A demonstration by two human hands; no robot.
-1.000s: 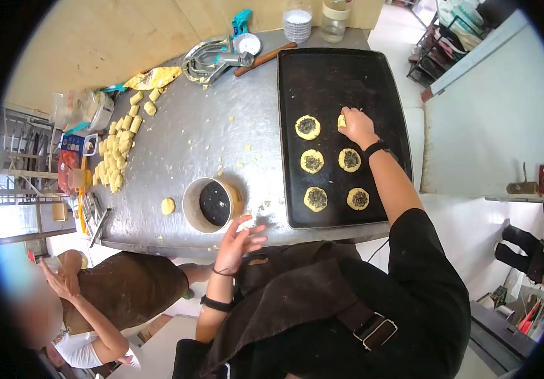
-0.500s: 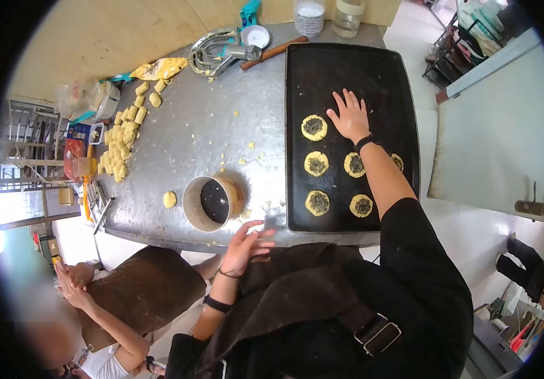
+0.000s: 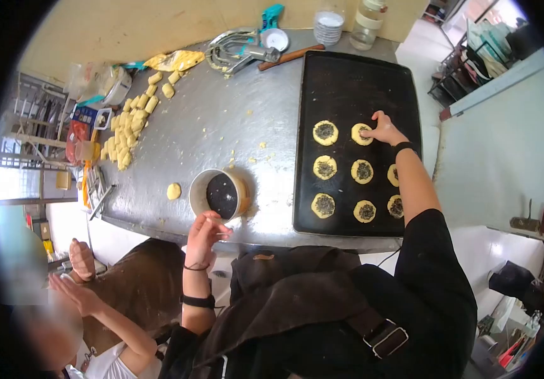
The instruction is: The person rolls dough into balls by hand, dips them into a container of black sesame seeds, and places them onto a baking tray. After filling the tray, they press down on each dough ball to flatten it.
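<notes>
My right hand [image 3: 388, 131] is over the black baking tray [image 3: 360, 85], its thumb touching the dark centre of a yellow dough round [image 3: 360, 131]. The thumb stands apart from the bent fingers. Other rounds with dark, speckled centres, such as this one [image 3: 324, 167], lie in rows on the tray. My left hand [image 3: 202, 237], fingers loosely bent and partly apart, is at the near rim of a round tub [image 3: 243, 197] with dark contents. No object shows clearly in it. A plain dough piece [image 3: 174, 191] lies left of the tub.
Several dough pieces [image 3: 123, 136] are piled on the metal table's left side. A rolling pin [image 3: 291, 57], metal beater [image 3: 231, 57] and jar [image 3: 367, 28] stand or lie at the back. A co-worker's hands [image 3: 79, 284] are at lower left.
My right hand has gone from lying spread on the tray to bent fingers with the thumb on a round. My left hand has moved left to the tub's rim, its fingers more bent. The view has shifted.
</notes>
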